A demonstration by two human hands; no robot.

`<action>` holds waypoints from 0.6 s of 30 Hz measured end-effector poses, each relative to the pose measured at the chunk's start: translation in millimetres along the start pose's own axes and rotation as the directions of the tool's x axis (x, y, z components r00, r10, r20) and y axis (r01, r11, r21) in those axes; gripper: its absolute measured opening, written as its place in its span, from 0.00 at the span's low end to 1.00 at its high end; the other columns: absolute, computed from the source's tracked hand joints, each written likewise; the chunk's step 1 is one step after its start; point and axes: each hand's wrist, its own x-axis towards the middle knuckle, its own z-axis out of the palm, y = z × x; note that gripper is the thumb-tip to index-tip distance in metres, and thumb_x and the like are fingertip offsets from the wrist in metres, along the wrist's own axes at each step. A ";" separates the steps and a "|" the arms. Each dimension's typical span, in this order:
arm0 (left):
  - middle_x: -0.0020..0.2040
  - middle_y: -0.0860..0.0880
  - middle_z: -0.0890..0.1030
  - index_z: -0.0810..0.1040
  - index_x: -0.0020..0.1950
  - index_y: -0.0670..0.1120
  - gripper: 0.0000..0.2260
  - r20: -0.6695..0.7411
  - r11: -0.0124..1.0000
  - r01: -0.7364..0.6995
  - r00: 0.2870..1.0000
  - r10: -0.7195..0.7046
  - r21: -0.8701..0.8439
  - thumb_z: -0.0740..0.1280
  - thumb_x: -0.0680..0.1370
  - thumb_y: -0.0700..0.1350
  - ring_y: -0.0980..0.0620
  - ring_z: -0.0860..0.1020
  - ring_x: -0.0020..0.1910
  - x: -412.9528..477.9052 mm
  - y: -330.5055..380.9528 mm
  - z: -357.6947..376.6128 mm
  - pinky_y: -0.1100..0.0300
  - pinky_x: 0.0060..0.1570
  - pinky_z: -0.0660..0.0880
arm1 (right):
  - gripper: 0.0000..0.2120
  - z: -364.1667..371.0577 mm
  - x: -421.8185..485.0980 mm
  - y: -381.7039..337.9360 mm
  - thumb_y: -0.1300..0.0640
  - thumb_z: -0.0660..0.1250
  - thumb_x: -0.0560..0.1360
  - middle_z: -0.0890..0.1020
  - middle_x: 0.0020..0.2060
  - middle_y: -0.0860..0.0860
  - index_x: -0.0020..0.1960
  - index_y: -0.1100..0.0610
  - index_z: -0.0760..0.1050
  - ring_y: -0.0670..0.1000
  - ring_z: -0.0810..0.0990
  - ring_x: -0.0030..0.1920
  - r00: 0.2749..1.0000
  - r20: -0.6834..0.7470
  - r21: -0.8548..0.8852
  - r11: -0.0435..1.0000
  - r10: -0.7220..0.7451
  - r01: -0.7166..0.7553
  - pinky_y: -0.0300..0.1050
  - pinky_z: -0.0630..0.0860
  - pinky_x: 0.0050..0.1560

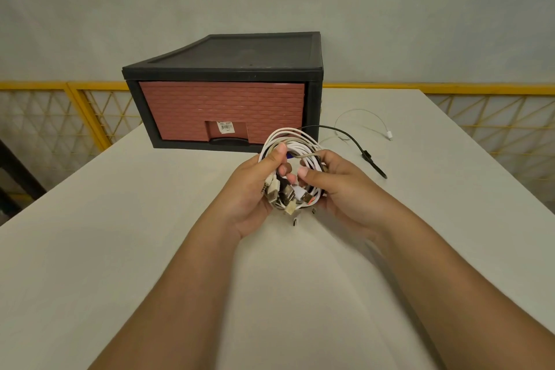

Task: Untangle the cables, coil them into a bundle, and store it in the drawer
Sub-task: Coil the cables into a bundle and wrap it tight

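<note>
A coiled bundle of white, grey and black cables (295, 141) is held above the middle of the white table (120, 249). My left hand (255, 189) grips its left side with thumb and curled fingers. My right hand (339, 189) grips its right side. Several USB plugs (289, 198) hang from the bottom of the bundle between my palms. A black cable tail (357, 144) and a thin white cable tail (369, 117) trail from the bundle onto the table to the right. Behind stands a black drawer unit (240, 51) with its brick-patterned red drawer (222, 105) pushed in.
The drawer has a black handle recess (229, 141) under a barcode sticker. Yellow mesh railing (75, 117) runs beyond the table's left and right edges. A plain wall stands behind.
</note>
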 end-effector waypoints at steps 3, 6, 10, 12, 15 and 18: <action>0.32 0.52 0.72 0.74 0.38 0.46 0.13 0.002 0.999 0.028 1.000 -0.028 -0.026 0.64 0.80 0.50 0.56 0.76 0.31 0.8 0.5 -1.1 0.60 0.35 0.78 | 0.14 -0.1 0.6 1.2 0.66 0.62 0.79 0.83 0.44 0.52 0.64 0.62 0.68 0.48 0.81 0.43 0.998 0.056 -0.020 1.000 0.012 -0.011 0.45 0.78 0.41; 0.30 0.52 0.74 0.73 0.38 0.45 0.14 -0.005 0.999 0.034 0.999 -0.034 0.008 0.63 0.81 0.50 0.56 0.77 0.31 1.0 0.9 -2.8 0.60 0.36 0.77 | 0.13 -1.4 0.2 2.0 0.66 0.61 0.79 0.83 0.45 0.50 0.63 0.59 0.69 0.48 0.81 0.44 0.994 0.109 0.006 1.000 0.022 -0.023 0.45 0.79 0.43; 0.30 0.51 0.77 0.71 0.37 0.45 0.16 -0.021 0.998 0.023 1.000 -0.021 0.062 0.62 0.81 0.52 0.55 0.77 0.31 1.6 1.8 -3.5 0.62 0.36 0.77 | 0.11 -2.3 -2.5 2.8 0.67 0.62 0.78 0.83 0.50 0.50 0.57 0.55 0.74 0.46 0.81 0.47 0.989 0.147 0.044 0.999 0.021 -0.028 0.40 0.79 0.43; 0.30 0.51 0.77 0.71 0.37 0.45 0.16 -0.031 0.997 0.019 0.999 -0.017 0.073 0.62 0.81 0.52 0.55 0.77 0.31 1.4 2.5 -3.7 0.62 0.35 0.77 | 0.11 -4.5 -2.8 2.7 0.67 0.62 0.78 0.83 0.49 0.50 0.58 0.56 0.75 0.46 0.82 0.46 0.987 0.155 0.046 0.998 0.039 -0.046 0.40 0.79 0.42; 0.30 0.52 0.77 0.71 0.37 0.46 0.15 -0.031 0.997 0.020 0.999 -0.018 0.076 0.62 0.81 0.52 0.56 0.77 0.32 1.1 3.8 -4.2 0.61 0.39 0.77 | 0.16 -7.4 -1.9 2.4 0.67 0.62 0.78 0.82 0.52 0.53 0.65 0.61 0.72 0.51 0.81 0.49 0.986 0.152 0.068 0.994 0.073 -0.084 0.45 0.81 0.50; 0.30 0.52 0.77 0.71 0.37 0.46 0.16 -0.028 0.997 0.026 0.999 -0.024 0.071 0.62 0.81 0.52 0.56 0.77 0.32 0.7 4.2 -4.8 0.60 0.39 0.76 | 0.18 -8.6 -2.2 2.5 0.68 0.62 0.77 0.82 0.52 0.54 0.66 0.63 0.71 0.51 0.81 0.49 0.982 0.165 0.091 0.990 0.092 -0.108 0.43 0.81 0.47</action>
